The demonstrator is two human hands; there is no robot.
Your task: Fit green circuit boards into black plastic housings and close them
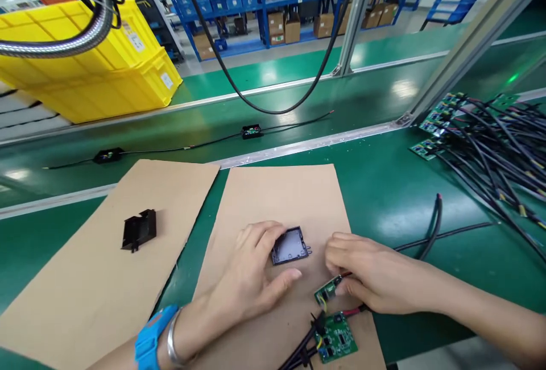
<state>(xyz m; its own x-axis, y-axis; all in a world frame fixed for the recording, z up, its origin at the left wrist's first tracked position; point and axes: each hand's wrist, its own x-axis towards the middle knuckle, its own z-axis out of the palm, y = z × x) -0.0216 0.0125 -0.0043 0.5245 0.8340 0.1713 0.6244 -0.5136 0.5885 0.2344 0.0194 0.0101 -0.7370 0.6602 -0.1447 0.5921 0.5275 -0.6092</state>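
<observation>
My left hand (256, 267) rests at a shallow black plastic case half (292, 246), its fingers on the left edge and the thumb held apart below. The case half lies open side up on a cardboard sheet (281, 188). To its right, my right hand (371, 273) pinches a small green circuit board (328, 290) by its wired end. A larger circuit board (339, 337) lies below, joined to black cables and red wires. Part of the small board is hidden by my right fingers.
On the left cardboard (98, 279) sits another black case part (139, 230). A heap of cabled boards (490, 154) lies at the right. Behind the metal rail, wired cases (251, 131) lie on the green surface. Yellow crates (98, 69) stand back left, and a black cable (273, 112) hangs down.
</observation>
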